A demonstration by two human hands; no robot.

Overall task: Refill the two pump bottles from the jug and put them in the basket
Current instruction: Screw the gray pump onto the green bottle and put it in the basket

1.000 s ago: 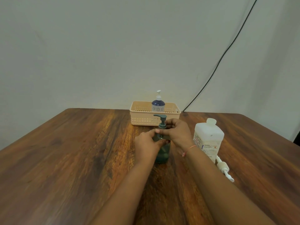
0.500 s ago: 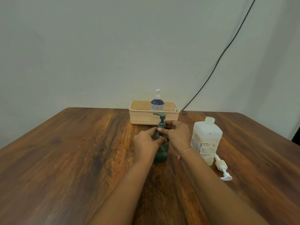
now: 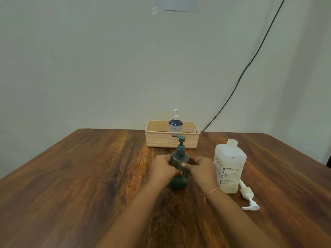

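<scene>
A dark green pump bottle (image 3: 179,159) stands upright on the wooden table (image 3: 71,176), its pump head screwed on. My left hand (image 3: 162,168) wraps its left side and my right hand (image 3: 200,169) wraps its right side, both around the body. A blue pump bottle (image 3: 175,124) with a white pump stands inside the peach basket (image 3: 161,140) at the table's far edge. To the right of my hands stands the translucent white jug (image 3: 230,167), uncapped, with a little pale liquid at the bottom.
A white pump dispenser (image 3: 248,196) lies on the table just right of the jug's base. A black cable (image 3: 250,61) runs down the wall behind the basket. The table's right edge lies beyond the jug.
My right hand has dropped from the pump collar of the green bottle to its body. Both hands now hold the body. The view has tilted up slightly.
</scene>
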